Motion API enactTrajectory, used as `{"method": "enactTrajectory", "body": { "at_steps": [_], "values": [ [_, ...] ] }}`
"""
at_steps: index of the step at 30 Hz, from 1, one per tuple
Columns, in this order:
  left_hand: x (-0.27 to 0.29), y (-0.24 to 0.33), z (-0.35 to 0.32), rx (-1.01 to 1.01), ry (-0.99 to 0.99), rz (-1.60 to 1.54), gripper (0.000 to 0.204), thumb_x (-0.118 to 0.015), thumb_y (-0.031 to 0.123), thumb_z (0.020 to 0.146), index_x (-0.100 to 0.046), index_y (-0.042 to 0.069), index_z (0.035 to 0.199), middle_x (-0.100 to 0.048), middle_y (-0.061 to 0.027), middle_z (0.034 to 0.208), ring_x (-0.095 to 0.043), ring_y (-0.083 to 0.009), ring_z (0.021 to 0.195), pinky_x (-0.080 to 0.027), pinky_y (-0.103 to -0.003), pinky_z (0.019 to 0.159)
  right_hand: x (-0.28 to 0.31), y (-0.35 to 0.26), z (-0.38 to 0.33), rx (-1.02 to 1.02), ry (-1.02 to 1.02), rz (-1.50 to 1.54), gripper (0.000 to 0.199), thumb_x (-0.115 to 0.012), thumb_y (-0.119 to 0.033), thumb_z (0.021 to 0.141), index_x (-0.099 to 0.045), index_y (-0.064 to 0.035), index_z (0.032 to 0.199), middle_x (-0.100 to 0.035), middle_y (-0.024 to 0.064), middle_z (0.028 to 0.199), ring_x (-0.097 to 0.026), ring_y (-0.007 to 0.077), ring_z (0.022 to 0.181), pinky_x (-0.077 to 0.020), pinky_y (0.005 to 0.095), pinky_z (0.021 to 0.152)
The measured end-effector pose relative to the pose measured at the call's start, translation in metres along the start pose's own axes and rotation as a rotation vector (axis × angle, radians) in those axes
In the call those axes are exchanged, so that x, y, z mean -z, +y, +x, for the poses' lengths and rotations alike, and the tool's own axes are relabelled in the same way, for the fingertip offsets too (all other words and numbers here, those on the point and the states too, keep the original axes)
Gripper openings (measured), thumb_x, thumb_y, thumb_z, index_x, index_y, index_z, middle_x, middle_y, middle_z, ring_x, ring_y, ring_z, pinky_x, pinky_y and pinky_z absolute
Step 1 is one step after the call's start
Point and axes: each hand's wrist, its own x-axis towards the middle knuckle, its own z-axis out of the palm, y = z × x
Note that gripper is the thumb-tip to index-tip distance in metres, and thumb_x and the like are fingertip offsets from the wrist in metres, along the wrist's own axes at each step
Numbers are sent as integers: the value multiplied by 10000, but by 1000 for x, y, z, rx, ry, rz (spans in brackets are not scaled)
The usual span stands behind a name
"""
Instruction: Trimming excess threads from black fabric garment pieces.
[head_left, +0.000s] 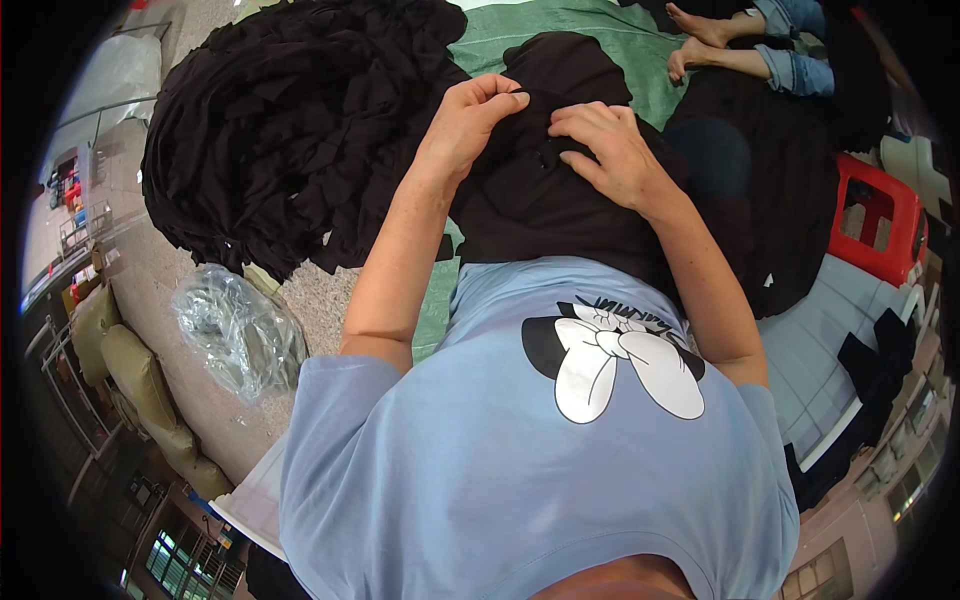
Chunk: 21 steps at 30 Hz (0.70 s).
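Head view, from the left: a clear plastic bag lies on the floor just below a big heap of black pieces. Right of the heap, the left hand has thumb and forefinger pinched together on the edge of a black cloth, which covers the lap and reaches away from the body, its long axis seemingly running that way. The pinched edge lies between the hands, the left nearer. The right hand is over the cloth, thumb and fingers apart; whether its fingertips press the fabric is hard to tell. Farther right are another person's bare feet and a red stool. Folds hide the cloth's outline; dark on dark blurs its borders, and the other person is cut off.
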Motion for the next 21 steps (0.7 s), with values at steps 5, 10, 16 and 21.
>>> {"method": "enactTrajectory", "body": {
  "at_steps": [5, 10, 16, 21],
  "values": [
    [0, -5, 4, 56, 62, 2, 76, -661, 93, 916, -682, 24, 940, -651, 43, 883, -572, -34, 852, -428, -192, 813, 5, 0, 3, -65, -145, -109, 160, -692, -85, 811, -671, -100, 969, -656, -14, 1052, -579, 159, 1066, -341, 356, 943],
    [-5, 12, -10, -25, 61, 55, 79, -678, 73, 901, -682, 9, 947, -652, 40, 868, -573, -30, 809, -439, -184, 762, 19, -21, 6, 126, 278, -50, 151, -705, -55, 786, -687, -86, 933, -669, 19, 897, -640, 179, 861, -394, 359, 868],
    [-23, 40, -36, -57, 1, 225, 101, -681, 33, 886, -689, -22, 970, -662, 24, 871, -578, -32, 794, -449, -179, 727, 23, -43, 14, 197, 324, -148, 208, -735, -29, 740, -683, -71, 937, -623, 12, 817, -601, 178, 725, -425, 319, 734],
    [-24, 49, -42, 2, -83, 170, 121, -672, 55, 894, -693, -22, 984, -658, 23, 881, -570, -39, 814, -444, -181, 755, 23, -46, 9, 167, 317, -143, 265, -756, -13, 711, -671, -68, 956, -572, 11, 765, -547, 191, 657, -422, 291, 632]
  ]
}}
